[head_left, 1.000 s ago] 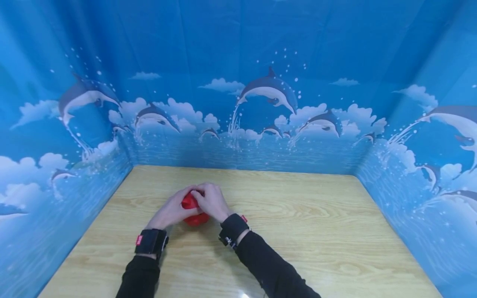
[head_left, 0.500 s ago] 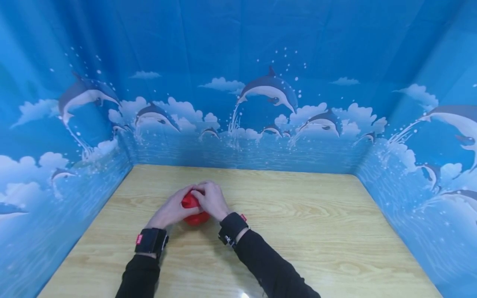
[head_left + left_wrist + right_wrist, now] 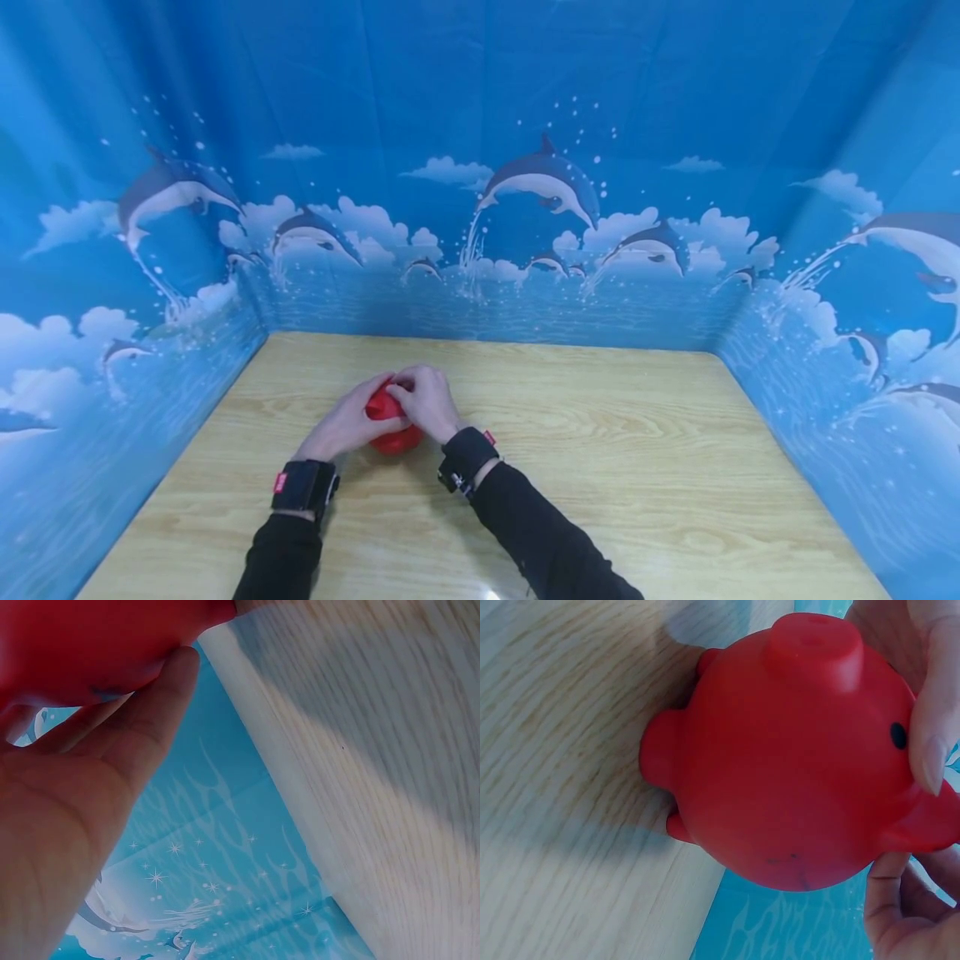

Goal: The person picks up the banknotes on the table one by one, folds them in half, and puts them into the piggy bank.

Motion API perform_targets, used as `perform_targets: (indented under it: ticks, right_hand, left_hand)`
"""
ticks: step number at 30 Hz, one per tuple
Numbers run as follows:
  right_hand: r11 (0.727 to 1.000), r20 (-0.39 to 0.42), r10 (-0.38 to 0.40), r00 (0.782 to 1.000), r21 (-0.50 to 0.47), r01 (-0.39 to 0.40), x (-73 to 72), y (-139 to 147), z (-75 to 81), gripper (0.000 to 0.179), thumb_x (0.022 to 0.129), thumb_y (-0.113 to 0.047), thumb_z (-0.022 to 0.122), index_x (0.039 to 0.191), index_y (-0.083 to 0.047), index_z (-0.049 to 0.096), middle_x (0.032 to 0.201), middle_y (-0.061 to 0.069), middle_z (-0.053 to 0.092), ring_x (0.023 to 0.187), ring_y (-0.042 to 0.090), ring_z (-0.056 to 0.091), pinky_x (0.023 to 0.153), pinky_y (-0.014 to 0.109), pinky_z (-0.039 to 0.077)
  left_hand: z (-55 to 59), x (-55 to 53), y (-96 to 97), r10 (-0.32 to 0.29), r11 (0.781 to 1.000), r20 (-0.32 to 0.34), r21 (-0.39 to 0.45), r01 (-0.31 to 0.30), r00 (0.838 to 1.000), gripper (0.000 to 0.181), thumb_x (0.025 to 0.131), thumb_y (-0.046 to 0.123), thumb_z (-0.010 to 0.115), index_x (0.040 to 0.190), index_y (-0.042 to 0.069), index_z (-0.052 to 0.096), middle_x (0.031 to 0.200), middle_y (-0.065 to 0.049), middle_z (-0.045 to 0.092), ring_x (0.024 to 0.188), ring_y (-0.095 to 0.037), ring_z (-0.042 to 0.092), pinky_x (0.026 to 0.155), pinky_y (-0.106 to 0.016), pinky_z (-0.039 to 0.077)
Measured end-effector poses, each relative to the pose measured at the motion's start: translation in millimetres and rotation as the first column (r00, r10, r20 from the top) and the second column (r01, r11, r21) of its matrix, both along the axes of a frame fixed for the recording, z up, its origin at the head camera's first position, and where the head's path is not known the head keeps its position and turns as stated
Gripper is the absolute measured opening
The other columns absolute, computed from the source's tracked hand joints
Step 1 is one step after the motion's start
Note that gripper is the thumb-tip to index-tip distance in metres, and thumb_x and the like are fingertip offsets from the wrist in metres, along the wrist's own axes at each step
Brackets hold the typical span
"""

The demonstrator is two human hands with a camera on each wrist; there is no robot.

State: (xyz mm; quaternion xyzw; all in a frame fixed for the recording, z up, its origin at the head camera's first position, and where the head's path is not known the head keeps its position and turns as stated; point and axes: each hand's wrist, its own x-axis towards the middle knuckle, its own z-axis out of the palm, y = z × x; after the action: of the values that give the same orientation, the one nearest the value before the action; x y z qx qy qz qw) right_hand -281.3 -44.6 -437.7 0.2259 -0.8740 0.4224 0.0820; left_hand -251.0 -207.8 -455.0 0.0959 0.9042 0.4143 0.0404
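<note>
A glossy red piggy bank (image 3: 396, 442) stands on its short feet on the table. In the right wrist view the piggy bank (image 3: 780, 757) shows its round snout, a black eye, an ear and thin dark marks on its side. My left hand (image 3: 347, 423) grips it from the left, thumb laid across it near the eye. From the right, my right hand (image 3: 429, 406) curls its fingers at the top, by the ear. Fingertips of the left hand (image 3: 112, 761) touch the red underside edge in the left wrist view. The bank's top is mostly hidden by both hands.
The light wood-grain table (image 3: 600, 467) spreads under both arms. A blue dolphin-print curtain (image 3: 480, 167) encloses it at the back and both sides. Black bands (image 3: 303, 485) are strapped round the wrists.
Both hands stay at the piggy bank in nearly the same place. Only very slight shifts of the right hand's fingers show at the top.
</note>
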Motion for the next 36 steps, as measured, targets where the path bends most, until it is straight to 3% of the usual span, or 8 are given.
perform_targets:
  ticks: [29,36]
  right_hand:
    - [1.0,-0.009,-0.008,1.0,0.002,0.008,1.9,1.4,0.5,0.012,0.092,-0.019,0.07,0.094,-0.012,0.078,0.089,-0.002,0.076,0.082,0.005,0.066,0.065,0.013,0.048]
    - [1.0,-0.013,-0.006,1.0,0.001,0.006,1.3,1.7,1.7,0.012,0.092,-0.019,0.07,0.094,-0.012,0.079,0.089,-0.002,0.076,0.082,0.006,0.066,0.065,0.013,0.048]
  left_hand:
    - [-0.7,1.0,0.2,-0.002,0.999,0.02,0.033,0.001,1.0,0.088,0.076,0.06,0.075,0.148,0.027,0.038,0.141,-0.003,0.051,0.124,-0.027,0.05,0.099,-0.049,0.049]
    - [1.0,1.0,0.8,0.017,0.999,0.05,0.045,-0.019,0.999,0.093,0.073,0.063,0.076,0.149,0.028,0.036,0.143,-0.002,0.05,0.126,-0.028,0.049,0.099,-0.05,0.048]
